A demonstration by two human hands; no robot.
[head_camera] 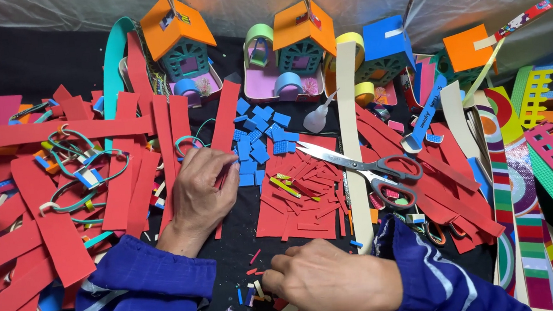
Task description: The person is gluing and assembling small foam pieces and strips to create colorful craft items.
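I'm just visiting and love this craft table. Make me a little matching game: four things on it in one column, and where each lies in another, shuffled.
Things:
1. scissors
2. glue bottle
3. blue foam squares
4. left hand

Places:
A. pinching a red foam strip
B. lying open on the pile of short red pieces
C. in front of the orange-roofed little houses, between long red strips
D. beside the tall cream strip, nozzle pointing up and right

Pairs: 1-B, 2-D, 3-C, 4-A
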